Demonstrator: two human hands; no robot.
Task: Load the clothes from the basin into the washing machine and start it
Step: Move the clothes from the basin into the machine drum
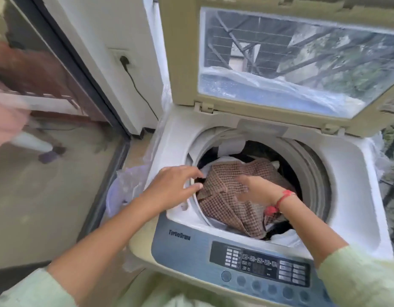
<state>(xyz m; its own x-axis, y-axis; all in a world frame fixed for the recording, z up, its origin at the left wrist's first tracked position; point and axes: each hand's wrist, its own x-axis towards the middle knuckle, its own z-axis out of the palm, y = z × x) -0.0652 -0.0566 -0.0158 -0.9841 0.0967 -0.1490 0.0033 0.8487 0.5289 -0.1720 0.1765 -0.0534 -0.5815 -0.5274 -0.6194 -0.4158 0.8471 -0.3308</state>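
Two hands settle the load in our open washing machine, its drum full of clothes, a checked cloth uppermost: left hand loose-fingered at the drum's lip, right hand on the cloth, grip too blurred to tell. Next, we judge, close up and press start.

Head view: looks steeply down, close over open washing machine.
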